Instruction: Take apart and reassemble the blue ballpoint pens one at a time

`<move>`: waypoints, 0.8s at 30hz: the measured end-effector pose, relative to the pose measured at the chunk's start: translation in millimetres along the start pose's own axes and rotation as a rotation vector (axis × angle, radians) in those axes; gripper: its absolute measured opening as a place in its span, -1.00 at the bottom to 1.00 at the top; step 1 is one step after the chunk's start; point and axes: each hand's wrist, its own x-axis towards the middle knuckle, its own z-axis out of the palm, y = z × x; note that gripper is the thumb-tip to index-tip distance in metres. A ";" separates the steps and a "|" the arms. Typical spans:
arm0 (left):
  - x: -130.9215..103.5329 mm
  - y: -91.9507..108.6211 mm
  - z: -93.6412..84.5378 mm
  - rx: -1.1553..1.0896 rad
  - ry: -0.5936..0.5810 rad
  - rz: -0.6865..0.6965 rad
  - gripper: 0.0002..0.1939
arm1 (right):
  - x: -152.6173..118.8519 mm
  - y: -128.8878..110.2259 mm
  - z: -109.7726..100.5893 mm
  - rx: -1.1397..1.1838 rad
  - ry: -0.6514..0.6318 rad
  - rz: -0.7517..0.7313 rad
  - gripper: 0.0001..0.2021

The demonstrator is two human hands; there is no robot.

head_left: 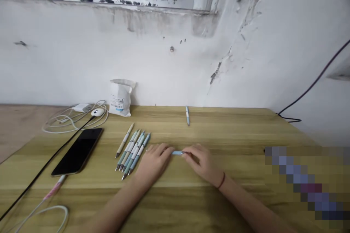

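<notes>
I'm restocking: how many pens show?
At least 7: held pen between left hand and right hand, far pen near the wall, beige pen left of a bunch of four or more; overlap may hide some.

On the counter (235,134), around the held pen (177,152): a lone pen (187,116) toward twelve o'clock, a packet (119,100) near eleven, grouped pens (133,153) at nine, the phone (78,151) beyond them.

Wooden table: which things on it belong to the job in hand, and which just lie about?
Job in hand:
light-blue pen, between left hand and right hand
likely also white-and-pastel pens

Apparently lying about:
black phone
white labelled packet
boxy white adapter
</notes>
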 end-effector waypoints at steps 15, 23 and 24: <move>1.1 2.0 3.1 -0.076 0.000 0.022 -0.76 | 1.6 8.1 6.5 0.102 0.033 0.140 -0.79; 0.6 5.5 -0.4 -0.092 -0.095 -0.078 -0.70 | 1.9 9.0 8.9 0.163 0.050 0.184 -0.80; 0.6 6.0 -0.7 -0.093 -0.101 -0.088 -0.70 | 2.4 8.7 8.6 0.153 0.038 0.193 -0.81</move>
